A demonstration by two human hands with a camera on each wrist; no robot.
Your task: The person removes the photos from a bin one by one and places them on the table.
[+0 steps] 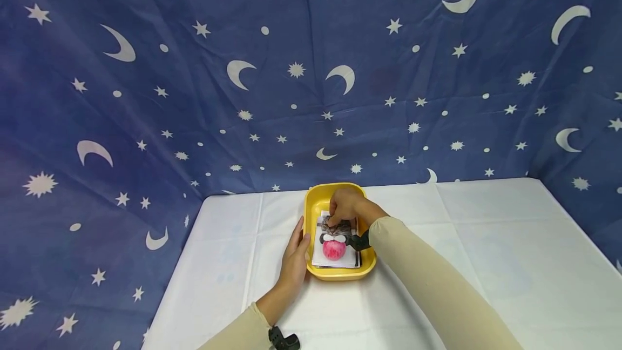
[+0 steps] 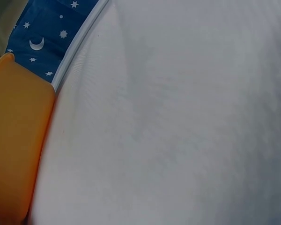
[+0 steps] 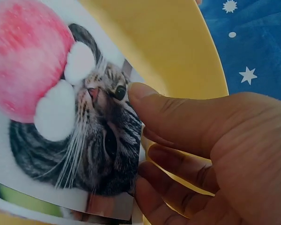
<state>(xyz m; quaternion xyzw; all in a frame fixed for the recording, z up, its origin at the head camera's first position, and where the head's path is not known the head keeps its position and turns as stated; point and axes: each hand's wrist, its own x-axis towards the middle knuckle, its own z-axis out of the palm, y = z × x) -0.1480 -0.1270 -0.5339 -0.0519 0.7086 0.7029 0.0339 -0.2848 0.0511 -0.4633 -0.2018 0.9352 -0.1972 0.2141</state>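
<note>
A yellow plastic tub (image 1: pixel 335 273) stands on the white-covered table and holds a small stack of photos. The top photo (image 1: pixel 318 255) pictures a tabby cat with white paws and a round pink ball. My right hand (image 1: pixel 344 205) reaches into the tub and pinches this cat photo at its far edge. In the right wrist view the thumb (image 3: pixel 154 101) lies over the cat's face, the other fingers at and behind the edge. My left hand (image 1: pixel 293 258) rests along the tub's left outer wall, fingers straight and thumb by the rim; the left wrist view misses this hand.
More photos (image 3: pixel 25 199) lie beneath the cat picture, their edges poking out. White cloth (image 1: pixel 486 242) covers the table around the tub. A dark blue curtain (image 1: pixel 291 96) with moons and stars hangs behind the table and at its sides.
</note>
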